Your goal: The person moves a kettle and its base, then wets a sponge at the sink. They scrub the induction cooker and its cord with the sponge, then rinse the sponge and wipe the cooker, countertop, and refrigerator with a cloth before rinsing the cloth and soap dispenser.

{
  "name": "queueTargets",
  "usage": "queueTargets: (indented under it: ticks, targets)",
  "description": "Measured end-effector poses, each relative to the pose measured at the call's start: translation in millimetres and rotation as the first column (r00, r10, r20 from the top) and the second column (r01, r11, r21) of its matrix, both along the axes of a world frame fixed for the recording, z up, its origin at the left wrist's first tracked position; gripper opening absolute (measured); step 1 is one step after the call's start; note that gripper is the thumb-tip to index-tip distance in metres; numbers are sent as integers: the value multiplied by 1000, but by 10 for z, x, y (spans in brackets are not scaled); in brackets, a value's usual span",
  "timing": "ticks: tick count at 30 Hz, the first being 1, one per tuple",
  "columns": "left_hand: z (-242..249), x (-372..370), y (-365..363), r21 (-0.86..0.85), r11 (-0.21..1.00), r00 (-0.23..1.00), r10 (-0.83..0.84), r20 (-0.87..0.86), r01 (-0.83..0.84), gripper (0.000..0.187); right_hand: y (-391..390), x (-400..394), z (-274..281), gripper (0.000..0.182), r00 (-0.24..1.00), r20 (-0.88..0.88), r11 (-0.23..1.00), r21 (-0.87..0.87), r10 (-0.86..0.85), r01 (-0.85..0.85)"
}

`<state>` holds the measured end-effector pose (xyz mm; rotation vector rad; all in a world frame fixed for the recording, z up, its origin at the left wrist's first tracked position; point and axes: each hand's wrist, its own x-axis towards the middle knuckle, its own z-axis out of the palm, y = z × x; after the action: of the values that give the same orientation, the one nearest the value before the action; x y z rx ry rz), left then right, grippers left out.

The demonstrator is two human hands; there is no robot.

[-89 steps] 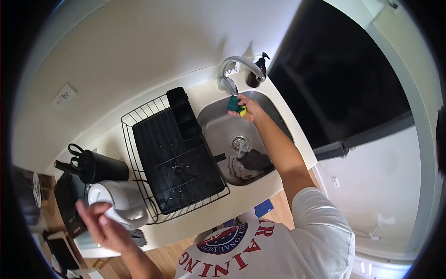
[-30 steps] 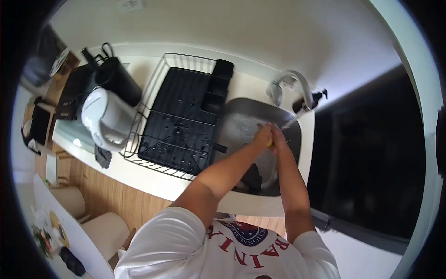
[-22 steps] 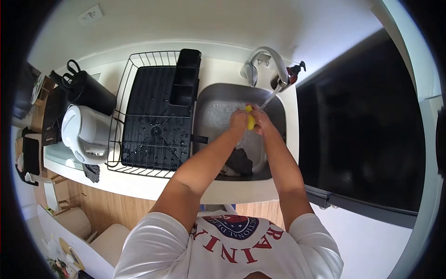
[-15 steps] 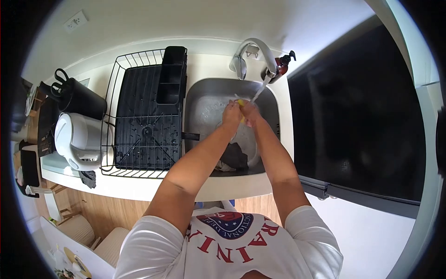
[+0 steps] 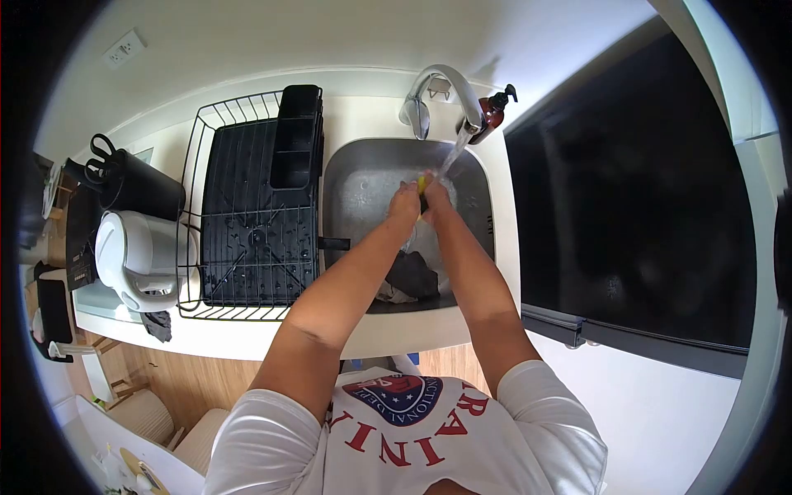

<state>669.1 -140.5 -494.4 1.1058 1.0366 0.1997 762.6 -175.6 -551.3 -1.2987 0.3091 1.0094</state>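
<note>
Both my hands are together over the sink (image 5: 346, 177), below the running faucet (image 5: 450, 78). My left hand (image 5: 404, 201) is closed on a small yellow sponge (image 5: 421, 183), which is mostly hidden by my fingers. My right hand (image 5: 436, 196) is closed against its other side, slightly blurred and close to the water stream (image 5: 454, 153). In the bottom of the sink, under my forearms, lies a crumpled dark grey cloth (image 5: 412, 276) beside a paler one.
Left of the sink stands a black wire dish rack (image 5: 247, 309) with a drip tray and a utensil holder (image 5: 295, 136). Further left are a white kettle (image 5: 132, 256) and a black container (image 5: 144, 186). A red-brown pump bottle (image 5: 492, 114) stands behind the faucet.
My hands stay together around the sponge under the faucet, shifting only a little. The right hand has moved slightly upward, and the whole view has shifted a bit.
</note>
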Motion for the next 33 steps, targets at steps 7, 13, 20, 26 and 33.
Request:
queueTargets:
  ticks: [7, 13, 20, 26, 33]
  targets:
    - [-221, 67, -126, 357, 927, 993, -115, -34, 119, 27, -182, 106, 149, 34, 974, -154, 955, 273, 164, -117]
    - [-36, 21, -99, 749, 357, 829, -267, -491, 558, 27, -236, -1, 414, 37, 935, -219, 878, 453, 279, -156]
    - [121, 118, 78, 385, 761, 841, -384, -381, 522, 59, -254, 94, 429, 28, 928, -83, 866, 398, 363, -303]
    - [311, 96, 273, 473, 772, 873, -213, -438, 425, 76, -320, 259, 368, 24, 904, 96, 847, 320, 416, -424]
    - [141, 120, 318, 425, 801, 879, -246, -408, 422, 81, -154, 314, 218, 22, 831, 233, 846, 57, 504, -529]
